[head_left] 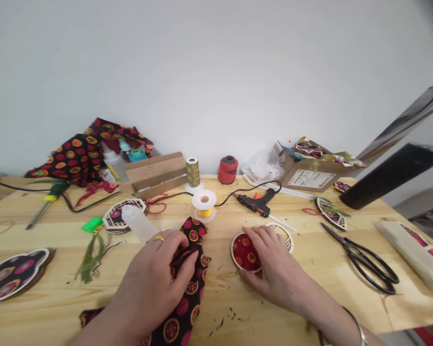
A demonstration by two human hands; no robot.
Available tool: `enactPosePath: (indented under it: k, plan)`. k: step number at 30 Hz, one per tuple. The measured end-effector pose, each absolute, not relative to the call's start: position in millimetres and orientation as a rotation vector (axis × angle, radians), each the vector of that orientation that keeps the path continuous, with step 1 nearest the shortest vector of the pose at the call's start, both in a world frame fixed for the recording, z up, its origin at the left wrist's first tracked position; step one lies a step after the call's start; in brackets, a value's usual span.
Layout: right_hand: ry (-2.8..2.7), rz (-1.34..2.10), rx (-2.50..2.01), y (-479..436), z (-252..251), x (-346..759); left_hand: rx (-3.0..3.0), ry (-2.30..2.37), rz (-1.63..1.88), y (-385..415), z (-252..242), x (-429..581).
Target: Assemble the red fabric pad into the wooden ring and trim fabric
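Note:
My left hand [155,274] lies on a strip of black fabric with red and orange circles [191,283], its fingers curled over the cloth and gripping it against the wooden table [310,269]. My right hand [274,264] rests with fingers spread flat on a round white disc covered in red patterned fabric [244,252], pressing it to the table. A second white fretwork disc [285,235] peeks out behind that hand.
Black scissors [364,259] lie to the right. A glue gun [256,202], a yellow thread spool [204,204], gold and red spools, a squeeze bottle [139,223], a screwdriver, a cardboard box [310,173] and heaped fabric [86,151] sit farther back. A fabric-covered ornament [14,271] and green tassel lie left.

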State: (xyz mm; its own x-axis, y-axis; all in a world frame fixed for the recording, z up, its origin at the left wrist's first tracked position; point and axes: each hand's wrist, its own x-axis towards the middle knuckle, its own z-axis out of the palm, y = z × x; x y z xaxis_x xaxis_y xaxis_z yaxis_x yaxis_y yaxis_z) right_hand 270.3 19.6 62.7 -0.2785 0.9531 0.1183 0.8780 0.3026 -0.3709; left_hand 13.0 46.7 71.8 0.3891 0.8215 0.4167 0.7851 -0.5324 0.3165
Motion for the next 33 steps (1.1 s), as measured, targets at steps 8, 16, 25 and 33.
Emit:
enactPosePath:
  k: [8, 16, 25, 33]
  plan:
    - [-2.336, 0.472, -1.728, 21.5, 76.3, 275.5, 2.443, 1.545, 0.409, 48.6, 53.5, 27.1]
    - [-2.179, 0.349, -1.512, 58.3, 99.2, 259.6, 2.626, 1.539, 0.506, 55.4, 36.3, 31.2]
    - [-2.266, 0.276, -1.284, 130.2, 98.1, 190.8, 2.766, 1.274, 0.710, 58.1, 23.5, 24.6]
    - [-2.038, 0.255, -1.364, 157.8, 150.0, 207.5, 2.772, 1.276, 0.728, 56.0, 25.0, 26.4]
